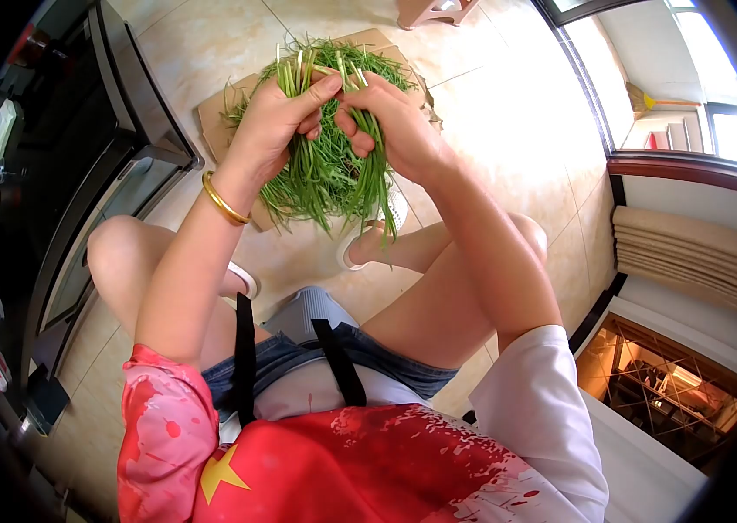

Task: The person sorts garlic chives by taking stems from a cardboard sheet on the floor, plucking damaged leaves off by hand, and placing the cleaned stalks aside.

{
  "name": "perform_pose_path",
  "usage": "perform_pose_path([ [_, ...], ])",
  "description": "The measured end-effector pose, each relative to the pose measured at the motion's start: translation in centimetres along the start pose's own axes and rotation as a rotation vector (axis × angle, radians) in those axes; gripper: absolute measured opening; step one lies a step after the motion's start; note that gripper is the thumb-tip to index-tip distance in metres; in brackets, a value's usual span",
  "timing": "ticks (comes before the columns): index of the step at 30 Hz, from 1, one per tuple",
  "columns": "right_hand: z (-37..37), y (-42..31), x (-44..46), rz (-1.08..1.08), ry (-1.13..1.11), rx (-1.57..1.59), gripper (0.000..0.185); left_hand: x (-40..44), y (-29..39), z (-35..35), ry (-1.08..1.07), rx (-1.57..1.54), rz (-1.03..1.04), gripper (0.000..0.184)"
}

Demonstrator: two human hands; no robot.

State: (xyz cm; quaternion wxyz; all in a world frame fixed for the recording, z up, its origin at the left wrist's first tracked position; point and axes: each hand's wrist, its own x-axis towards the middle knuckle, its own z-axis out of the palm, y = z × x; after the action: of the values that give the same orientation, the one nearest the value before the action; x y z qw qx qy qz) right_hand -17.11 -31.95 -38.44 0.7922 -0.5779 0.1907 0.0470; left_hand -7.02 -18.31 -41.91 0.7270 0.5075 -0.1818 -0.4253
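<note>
My left hand (285, 118), with a gold bangle on the wrist, is closed around a bunch of green chives (307, 174); their pale stem ends stick up above the fingers and the leaves hang down. Close beside it, my right hand (390, 118) grips a second, thinner bunch of chives (374, 170), pale ends also upward. The fingertips of both hands nearly meet at the stem ends. Below them lies a loose heap of chives (333, 131) on a flattened piece of cardboard (214, 122). My hands hide part of the heap.
I sit low on a grey-blue stool (307, 311), knees on either side. A dark cabinet (137, 113) with a glossy top runs along the left. Another stool (435, 12) stands on the tiled floor (508, 113) beyond the heap. A doorway and folded curtain (686, 253) are at the right.
</note>
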Motion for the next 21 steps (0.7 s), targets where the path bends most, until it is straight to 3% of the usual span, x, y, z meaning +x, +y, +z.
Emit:
perform_pose_path([
  [10,-0.07,0.07,0.11,-0.05,0.121,0.057,0.021,0.09,-0.37,-0.4,0.105,-0.125,0.059,0.023],
  [15,-0.23,0.67,0.6,-0.122,0.101,-0.202,0.024,-0.05,-0.08,0.18,0.113,-0.207,0.058,0.021],
  [21,-0.02,0.29,0.31,-0.092,0.101,-0.065,0.022,0.32,-0.18,-0.09,0.131,-0.345,0.096,0.023],
])
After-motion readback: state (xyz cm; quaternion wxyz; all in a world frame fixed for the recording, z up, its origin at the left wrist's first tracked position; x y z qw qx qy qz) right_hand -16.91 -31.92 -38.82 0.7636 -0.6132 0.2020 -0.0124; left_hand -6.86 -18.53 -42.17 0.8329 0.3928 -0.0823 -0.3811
